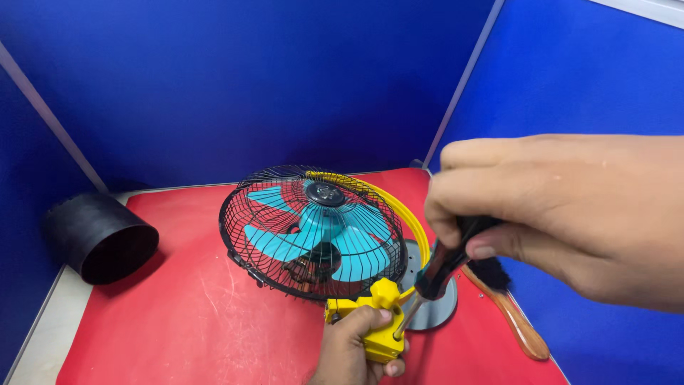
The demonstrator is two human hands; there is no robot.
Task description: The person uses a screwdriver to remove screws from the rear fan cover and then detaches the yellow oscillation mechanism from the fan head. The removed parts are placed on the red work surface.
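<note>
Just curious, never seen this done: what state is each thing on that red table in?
Fan: tilted, cage closed, blades look still.
Screwdriver: gripped, tip at the yellow base.
Left hand: gripping the base.
Right hand: closed on the screwdriver.
Brush: lying flat.
Black tube: on its side.
</note>
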